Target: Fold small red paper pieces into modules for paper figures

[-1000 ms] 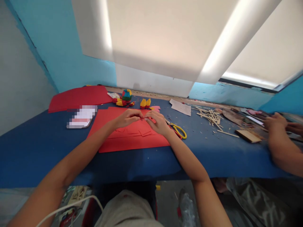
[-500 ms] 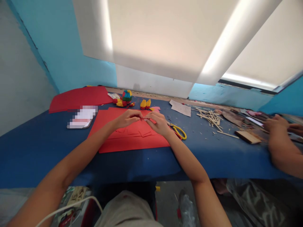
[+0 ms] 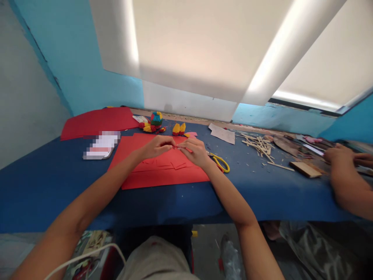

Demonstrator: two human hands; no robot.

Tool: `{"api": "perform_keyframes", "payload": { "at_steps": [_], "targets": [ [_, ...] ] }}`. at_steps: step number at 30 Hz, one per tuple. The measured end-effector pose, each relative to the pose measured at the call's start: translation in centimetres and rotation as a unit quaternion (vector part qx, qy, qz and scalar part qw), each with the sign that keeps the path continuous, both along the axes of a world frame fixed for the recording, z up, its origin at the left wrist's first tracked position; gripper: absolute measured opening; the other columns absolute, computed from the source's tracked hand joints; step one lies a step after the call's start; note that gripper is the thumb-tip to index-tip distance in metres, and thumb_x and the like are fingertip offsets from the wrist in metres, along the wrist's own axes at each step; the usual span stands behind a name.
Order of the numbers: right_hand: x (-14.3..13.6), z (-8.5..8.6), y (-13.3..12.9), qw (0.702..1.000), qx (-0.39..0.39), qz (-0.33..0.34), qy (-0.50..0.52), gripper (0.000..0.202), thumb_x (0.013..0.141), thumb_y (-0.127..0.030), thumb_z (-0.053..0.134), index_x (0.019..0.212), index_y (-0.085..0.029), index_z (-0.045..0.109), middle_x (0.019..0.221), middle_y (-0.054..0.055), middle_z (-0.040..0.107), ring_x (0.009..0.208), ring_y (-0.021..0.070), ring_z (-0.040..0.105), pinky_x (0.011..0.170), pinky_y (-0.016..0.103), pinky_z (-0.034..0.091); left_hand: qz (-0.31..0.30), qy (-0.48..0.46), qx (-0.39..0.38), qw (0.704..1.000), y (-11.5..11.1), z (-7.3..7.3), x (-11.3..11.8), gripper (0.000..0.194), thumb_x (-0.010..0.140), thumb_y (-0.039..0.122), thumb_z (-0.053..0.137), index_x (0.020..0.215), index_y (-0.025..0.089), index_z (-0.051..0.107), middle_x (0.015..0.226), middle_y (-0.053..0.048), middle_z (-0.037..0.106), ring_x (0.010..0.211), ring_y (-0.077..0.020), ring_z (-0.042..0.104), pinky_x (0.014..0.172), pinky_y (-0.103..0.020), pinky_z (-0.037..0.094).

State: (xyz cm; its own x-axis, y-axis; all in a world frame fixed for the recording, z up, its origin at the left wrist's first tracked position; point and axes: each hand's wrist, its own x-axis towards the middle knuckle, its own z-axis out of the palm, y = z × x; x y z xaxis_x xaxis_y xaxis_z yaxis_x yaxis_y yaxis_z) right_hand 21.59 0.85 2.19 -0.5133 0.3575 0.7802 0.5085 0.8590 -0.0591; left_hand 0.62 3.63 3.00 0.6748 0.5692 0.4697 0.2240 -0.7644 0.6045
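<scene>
Large red paper sheets (image 3: pixel 163 180) lie on the blue table, with several small red paper pieces (image 3: pixel 178 165) on top. Over them, my left hand (image 3: pixel 159 146) and my right hand (image 3: pixel 194 150) meet fingertip to fingertip, both closed in a pinch on a small red paper piece (image 3: pixel 175 147). Most of that piece is hidden by the fingers. Yellow-handled scissors (image 3: pixel 220 162) rest just right of my right hand, their blades partly covered.
A phone (image 3: pixel 101 144) and more red sheets (image 3: pixel 99 122) are at left. Behind stand folded-paper figures (image 3: pixel 156 119) and yellow-red pieces (image 3: pixel 178 129). Thin sticks (image 3: pixel 259 146), a wooden block (image 3: pixel 305 169) and another person's arm (image 3: pixel 346 179) are at right.
My fingers have shifted slightly around the small red piece, with my right fingers lying a little flatter. The rest looks nearly the same.
</scene>
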Motion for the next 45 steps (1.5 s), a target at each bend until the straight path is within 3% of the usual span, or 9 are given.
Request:
{"api": "perform_keyframes", "payload": {
  "at_steps": [6,14,19,23,27,32,39,45],
  "targets": [
    [-0.4,-0.5,0.1,1.000,-0.031,-0.005,-0.003,0.023,0.092,-0.029,0.050,0.086,-0.018,0.069,0.076,0.005,0.069,0.068,0.0132,0.060,0.064,0.026,0.043,0.012,0.025,0.018,0.999,-0.1,-0.1,0.1,0.023,0.084,0.030,0.041,0.080,0.015,0.058,0.069,0.000,0.055,0.063,-0.0129,0.049,0.057,-0.022,0.039],
    [-1.4,-0.6,0.2,0.978,-0.157,-0.020,0.134,0.018,0.087,-0.030,0.056,0.086,-0.020,0.071,0.082,0.003,0.071,0.072,0.0138,0.062,0.068,0.025,0.046,0.056,0.032,-0.003,0.998,-0.6,0.7,0.4,0.031,0.089,0.032,0.032,0.069,0.016,0.049,0.065,0.000,0.050,0.061,-0.0116,0.047,0.057,-0.022,0.038],
    [-0.6,-0.4,1.1,0.929,-0.315,0.015,0.192,0.013,0.078,-0.026,0.061,0.080,-0.019,0.072,0.078,0.002,0.070,0.070,0.0135,0.061,0.064,0.025,0.045,0.073,0.067,0.028,0.995,-0.4,0.3,0.5,0.037,0.094,0.034,0.028,0.072,0.016,0.052,0.067,0.000,0.053,0.060,-0.0114,0.050,0.057,-0.021,0.039],
    [-0.3,-0.6,1.5,0.877,-0.420,0.009,0.233,0.009,0.069,-0.024,0.065,0.072,-0.017,0.071,0.068,0.001,0.067,0.062,0.0120,0.058,0.061,0.025,0.045,0.140,0.157,0.173,0.962,0.3,-1.0,0.4,0.029,0.087,0.039,0.050,0.106,0.017,0.055,0.082,-0.003,0.065,0.071,-0.0157,0.060,0.060,-0.022,0.040],
    [-0.4,-0.8,1.6,0.862,-0.443,0.015,0.248,0.013,0.068,-0.030,0.068,0.069,-0.017,0.069,0.065,0.001,0.065,0.061,0.0121,0.059,0.063,0.026,0.046,0.161,0.159,0.313,0.923,0.9,-1.8,0.3,0.025,0.092,0.036,0.045,0.103,0.018,0.058,0.090,-0.004,0.067,0.081,-0.0177,0.064,0.061,-0.023,0.041],
    [-0.4,-0.6,1.5,0.882,-0.417,-0.014,0.221,0.018,0.070,-0.034,0.068,0.067,-0.017,0.069,0.065,0.000,0.065,0.062,0.0114,0.055,0.061,0.025,0.042,0.155,0.150,0.394,0.893,0.9,-1.5,0.3,0.027,0.093,0.033,0.042,0.101,0.016,0.061,0.092,-0.007,0.067,0.089,-0.0201,0.062,0.069,-0.027,0.045],
    [-0.8,-1.2,1.7,0.849,-0.469,-0.018,0.243,0.019,0.065,-0.034,0.069,0.065,-0.016,0.067,0.061,0.000,0.063,0.059,0.0112,0.054,0.059,0.025,0.042,0.138,0.210,0.361,0.898,0.7,-1.6,0.5,0.028,0.092,0.032,0.041,0.092,0.015,0.063,0.085,-0.007,0.064,0.077,-0.0183,0.061,0.060,-0.027,0.043],
    [-1.3,-1.6,1.8,0.824,-0.488,-0.029,0.286,0.020,0.062,-0.035,0.069,0.062,-0.016,0.065,0.057,-0.001,0.061,0.056,0.0111,0.054,0.055,0.024,0.042,0.153,0.250,0.333,0.896,0.5,-1.9,0.9,0.027,0.094,0.029,0.036,0.094,0.013,0.058,0.090,-0.009,0.061,0.079,-0.0179,0.059,0.056,-0.025,0.040]
  ]
}}
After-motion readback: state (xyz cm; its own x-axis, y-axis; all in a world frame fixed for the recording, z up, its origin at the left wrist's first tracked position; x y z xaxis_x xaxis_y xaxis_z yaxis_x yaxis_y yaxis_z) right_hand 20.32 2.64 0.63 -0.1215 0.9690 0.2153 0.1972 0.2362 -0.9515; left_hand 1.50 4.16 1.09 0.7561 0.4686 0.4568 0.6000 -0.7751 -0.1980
